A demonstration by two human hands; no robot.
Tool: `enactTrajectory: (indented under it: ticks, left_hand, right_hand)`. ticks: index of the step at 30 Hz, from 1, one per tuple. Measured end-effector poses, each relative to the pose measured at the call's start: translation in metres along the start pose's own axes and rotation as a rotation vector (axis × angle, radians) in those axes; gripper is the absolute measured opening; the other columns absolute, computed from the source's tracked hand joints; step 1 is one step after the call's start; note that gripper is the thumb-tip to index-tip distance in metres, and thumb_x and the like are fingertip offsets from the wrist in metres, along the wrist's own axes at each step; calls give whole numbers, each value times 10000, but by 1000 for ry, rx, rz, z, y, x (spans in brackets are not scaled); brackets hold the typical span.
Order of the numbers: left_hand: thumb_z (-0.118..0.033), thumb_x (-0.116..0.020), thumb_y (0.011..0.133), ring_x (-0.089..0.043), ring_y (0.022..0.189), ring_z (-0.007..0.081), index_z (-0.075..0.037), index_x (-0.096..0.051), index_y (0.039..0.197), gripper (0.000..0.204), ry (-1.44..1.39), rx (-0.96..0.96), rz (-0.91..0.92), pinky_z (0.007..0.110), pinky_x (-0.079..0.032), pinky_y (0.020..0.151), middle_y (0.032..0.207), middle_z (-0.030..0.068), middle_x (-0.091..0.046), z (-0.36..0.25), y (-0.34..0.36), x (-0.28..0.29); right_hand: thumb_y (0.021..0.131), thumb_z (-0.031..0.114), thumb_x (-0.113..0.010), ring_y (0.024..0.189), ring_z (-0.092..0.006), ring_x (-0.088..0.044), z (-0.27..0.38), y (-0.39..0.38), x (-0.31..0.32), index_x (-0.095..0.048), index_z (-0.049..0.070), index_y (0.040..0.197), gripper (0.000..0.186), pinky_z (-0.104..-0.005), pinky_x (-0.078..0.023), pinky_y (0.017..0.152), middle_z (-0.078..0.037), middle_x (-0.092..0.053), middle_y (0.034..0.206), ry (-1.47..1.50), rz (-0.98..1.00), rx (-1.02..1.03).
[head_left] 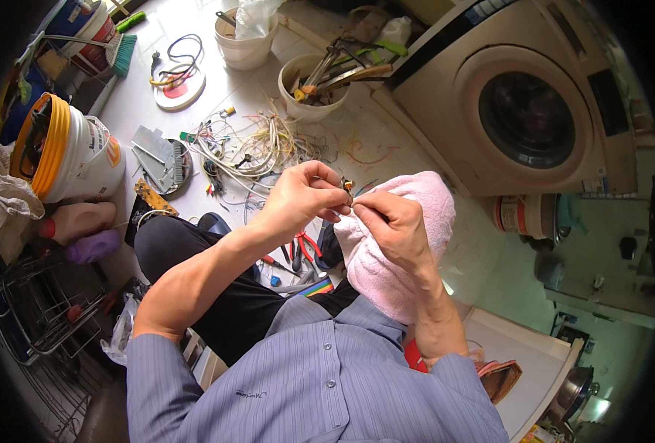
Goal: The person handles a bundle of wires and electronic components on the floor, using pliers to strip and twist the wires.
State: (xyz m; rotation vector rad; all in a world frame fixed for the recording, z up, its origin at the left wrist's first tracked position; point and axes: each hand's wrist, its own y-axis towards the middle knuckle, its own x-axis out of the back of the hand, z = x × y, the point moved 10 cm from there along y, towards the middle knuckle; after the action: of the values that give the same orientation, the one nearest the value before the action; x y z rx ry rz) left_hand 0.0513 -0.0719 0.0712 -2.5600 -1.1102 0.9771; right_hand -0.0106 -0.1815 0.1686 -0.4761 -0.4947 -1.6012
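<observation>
Both of my hands meet in front of me, just above my right knee. With thumb and fingers pinched together, my left hand (311, 198) holds a small part (347, 184) that looks metallic with yellow or copper-coloured bits; its exact kind is too small to tell. My right hand (397, 229) pinches close below that part, its fingertips almost touching the left ones. Whatever lies between the right fingertips is too small to make out. A pink towel (386, 284) drapes over my right knee, beneath the right hand and wrist.
Tangled cables (264, 151) spread over the tiled floor ahead. Red-handled pliers (309, 245) lie between my legs. A tool bucket (298, 107) stands before the washing machine (453, 111). Left are metal pieces (154, 159), a white bucket (87, 166) and a wire rack (43, 314).
</observation>
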Motion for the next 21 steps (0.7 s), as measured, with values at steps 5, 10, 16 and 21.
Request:
enactTrajectory:
  ticks: [5, 10, 16, 21]
  left_hand:
    - [-3, -728, 895, -706, 768, 127, 36, -598, 1064, 216, 503, -240, -35, 268, -590, 675, 881, 111, -743, -8, -6, -11]
    - [1, -734, 887, -718, 780, 140, 35, -573, 1100, 269, 321, -281, -35, 279, -586, 681, 896, 136, -750, -5, -3, -10]
    - [-18, -730, 891, -739, 790, 170, 21, -560, 1122, 290, 447, -295, -153, 285, -587, 684, 894, 142, -750, -15, -2, 2]
    - [-3, -721, 893, -737, 787, 169, 25, -548, 1131, 295, 732, -510, -83, 300, -588, 705, 902, 155, -753, -23, -13, -18]
  right_hand:
    - [891, 36, -686, 706, -220, -691, -6, 11, 10, -719, -23, 943, 85, -322, -531, 639, -146, -719, 820, 2, -68, -45]
    - [888, 51, -673, 684, -197, -686, -30, 6, 36, -725, -12, 917, 87, -317, -518, 623, -146, -701, 755, -223, -147, -119]
    - [889, 35, -684, 722, -133, -655, -9, -14, 5, -739, -18, 941, 92, -277, -512, 664, -79, -705, 781, 127, 162, -114]
    - [909, 46, -678, 756, -122, -666, -27, -2, 60, -742, -23, 949, 103, -271, -518, 690, -84, -730, 820, 70, -201, -133]
